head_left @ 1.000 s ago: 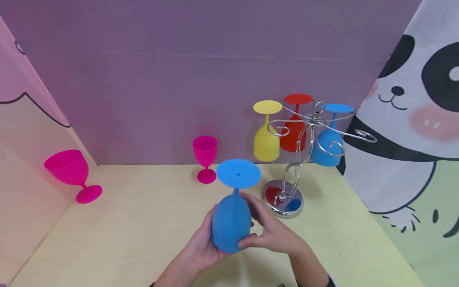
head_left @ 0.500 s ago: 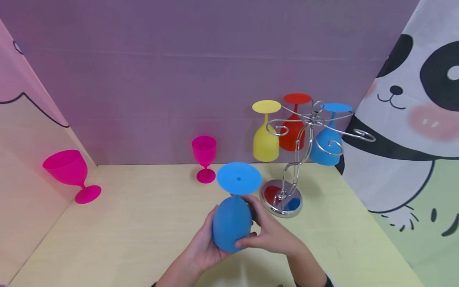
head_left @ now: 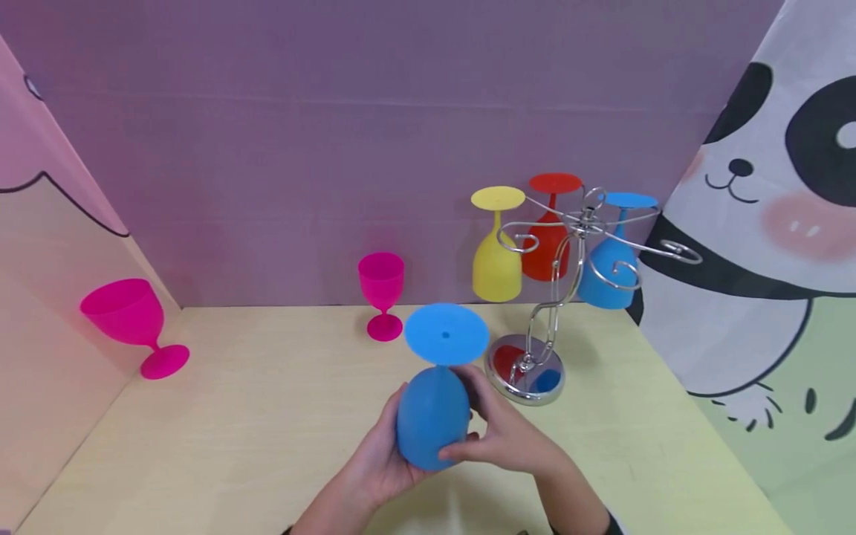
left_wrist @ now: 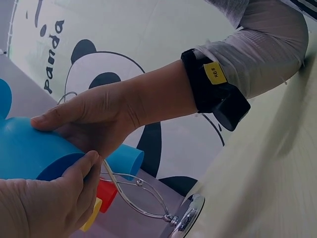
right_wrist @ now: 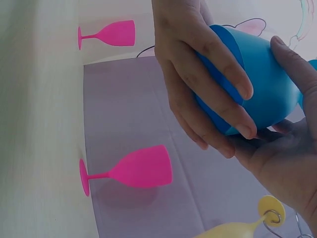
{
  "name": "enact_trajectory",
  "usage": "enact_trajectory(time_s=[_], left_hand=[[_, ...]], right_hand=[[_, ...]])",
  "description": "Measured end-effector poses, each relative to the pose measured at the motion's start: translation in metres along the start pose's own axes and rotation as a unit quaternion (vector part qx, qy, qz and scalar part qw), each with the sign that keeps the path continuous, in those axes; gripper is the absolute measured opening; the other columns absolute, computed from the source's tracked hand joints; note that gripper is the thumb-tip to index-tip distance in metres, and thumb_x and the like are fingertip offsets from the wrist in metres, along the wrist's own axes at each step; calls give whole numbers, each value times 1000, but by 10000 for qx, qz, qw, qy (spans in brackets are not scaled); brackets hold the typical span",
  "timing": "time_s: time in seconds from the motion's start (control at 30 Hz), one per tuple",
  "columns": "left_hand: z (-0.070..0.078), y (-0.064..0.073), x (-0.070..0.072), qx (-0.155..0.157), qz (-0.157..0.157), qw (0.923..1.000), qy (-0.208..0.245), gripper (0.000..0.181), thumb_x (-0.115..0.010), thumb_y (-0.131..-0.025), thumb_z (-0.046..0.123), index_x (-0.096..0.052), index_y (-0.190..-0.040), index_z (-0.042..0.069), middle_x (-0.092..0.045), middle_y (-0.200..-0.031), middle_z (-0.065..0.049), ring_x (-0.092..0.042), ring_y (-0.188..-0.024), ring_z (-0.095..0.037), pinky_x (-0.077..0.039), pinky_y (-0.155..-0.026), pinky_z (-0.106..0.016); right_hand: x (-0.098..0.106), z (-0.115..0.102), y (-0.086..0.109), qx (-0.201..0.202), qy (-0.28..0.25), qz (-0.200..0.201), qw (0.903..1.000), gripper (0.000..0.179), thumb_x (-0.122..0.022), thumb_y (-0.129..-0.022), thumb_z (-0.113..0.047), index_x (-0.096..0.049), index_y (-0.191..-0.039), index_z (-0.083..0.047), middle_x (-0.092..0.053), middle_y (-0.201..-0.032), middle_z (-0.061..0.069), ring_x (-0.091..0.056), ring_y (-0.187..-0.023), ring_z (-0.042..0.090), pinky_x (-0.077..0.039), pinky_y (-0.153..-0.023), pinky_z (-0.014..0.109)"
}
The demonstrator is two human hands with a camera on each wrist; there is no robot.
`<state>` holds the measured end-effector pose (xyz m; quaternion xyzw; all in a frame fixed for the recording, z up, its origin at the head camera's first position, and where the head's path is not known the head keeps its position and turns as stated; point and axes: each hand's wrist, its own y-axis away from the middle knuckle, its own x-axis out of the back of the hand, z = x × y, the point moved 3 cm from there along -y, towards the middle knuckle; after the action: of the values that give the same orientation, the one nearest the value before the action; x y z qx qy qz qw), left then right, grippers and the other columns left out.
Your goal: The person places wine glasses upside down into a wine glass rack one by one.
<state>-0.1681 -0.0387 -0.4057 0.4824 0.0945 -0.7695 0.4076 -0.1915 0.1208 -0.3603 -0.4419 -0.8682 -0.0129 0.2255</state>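
Both hands hold a blue plastic goblet [head_left: 433, 423] upside down over the table, its round foot on top, tilted toward the head camera. The left hand [head_left: 376, 455] cups the bowl from the left and below, its fingers curling over the rim in the right wrist view. From the right, the right hand [head_left: 507, 425] grips the bowl, with the thumb low near the rim and fingers on the far side. The goblet's open mouth [left_wrist: 62, 166] shows in the left wrist view.
A chrome spiral-armed rack [head_left: 528, 390] stands at right, with yellow [head_left: 497, 271], red [head_left: 547, 253] and blue [head_left: 605, 276] goblets hanging upside down. Two pink goblets stand upright, one at the back middle [head_left: 382, 279], one far left [head_left: 130, 316]. Printed cloth backdrops [head_left: 401, 148] edge the table [head_left: 234, 423].
The blue goblet's foot has tipped slightly down toward the head camera, and the right thumb has shifted a little left on the bowl. In the last half second, almost nothing has moved.
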Motion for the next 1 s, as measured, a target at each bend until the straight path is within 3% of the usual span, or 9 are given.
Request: enact_trajectory(time_s=[0.4,0.57,0.73,0.83,1.0], left_hand=[[1,2,0,-54,-239,9996,-104,83,-32,-94,68,-6,-153,16,-49,-133,-11,-58,-117,-27,-49,-99,-32],[6,1,9,-130,69,9985,-522,84,-29,-93,69,-5,-153,15,-40,-142,-16,-52,-122,-29,-43,-107,-42],[24,6,21,-439,250,9936,-1012,82,-24,-96,66,-3,-155,13,-13,-159,-23,-26,-143,-41,-24,-117,-56],[41,13,30,-791,361,9918,-935,77,-26,-99,60,-3,-155,13,-10,-161,-21,-16,-147,-42,-21,-117,-57],[74,30,47,-1439,868,9819,-874,72,-30,-102,51,-2,-156,13,-15,-160,-19,-18,-147,-40,-23,-116,-56]], right_hand=[[-3,-2,-1,108,23,32,9999,92,-81,-78,-23,-22,-148,-22,-34,-150,8,-36,-136,39,-39,-104,62],[-4,-3,-2,236,235,131,9994,91,-83,-76,-23,-26,-147,-18,-38,-148,9,-40,-134,38,-41,-104,60],[2,-1,-1,176,447,324,9983,92,-83,-75,-26,-26,-147,-17,-37,-148,11,-40,-134,41,-44,-101,59],[9,0,-1,109,457,492,9977,91,-82,-76,-26,-26,-147,-17,-36,-149,13,-38,-134,43,-45,-99,60],[27,0,1,117,679,827,9942,90,-82,-76,-24,-26,-146,-12,-36,-148,18,-36,-134,49,-44,-98,63]])
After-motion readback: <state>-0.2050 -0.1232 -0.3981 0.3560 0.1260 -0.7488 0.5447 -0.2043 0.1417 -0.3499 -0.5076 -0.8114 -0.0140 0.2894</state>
